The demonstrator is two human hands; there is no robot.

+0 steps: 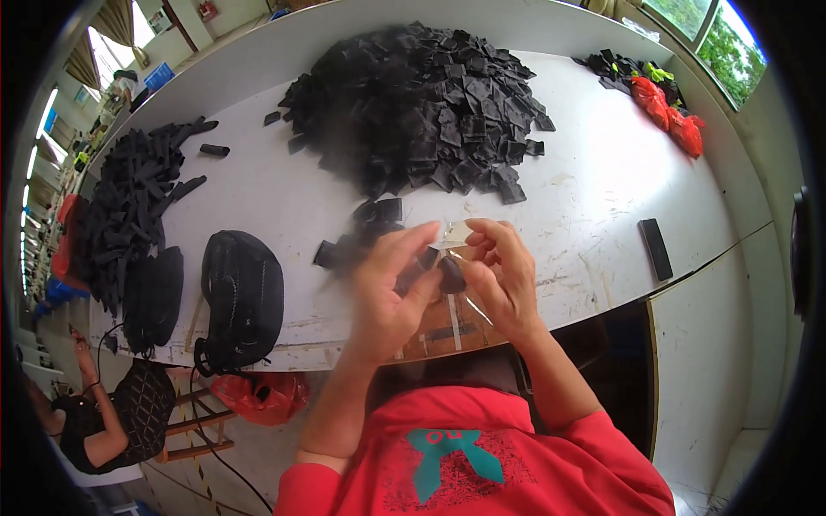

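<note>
In front of my chest, my left hand (391, 279) and my right hand (503, 275) are close together above the table's near edge. Between their fingertips is a small, pale, see-through plastic piece (453, 234), gripped from both sides. Just below it, between the two thumbs, is a small rounded black piece (451, 275); whether a hand holds it I cannot tell. Several flat black fabric pieces (379, 211) lie beyond my left hand, which partly covers them. Under my hands is a brown cardboard-like patch (443, 331) with pale tape strips.
A large heap of black fabric pieces (439, 112) covers the table's far middle. Rolled black pieces (142, 185) are piled at left, near two black cases (243, 297). Red bags (667, 116) lie far right; a black block (656, 249) is nearer. Another person (112, 421) sits at lower left.
</note>
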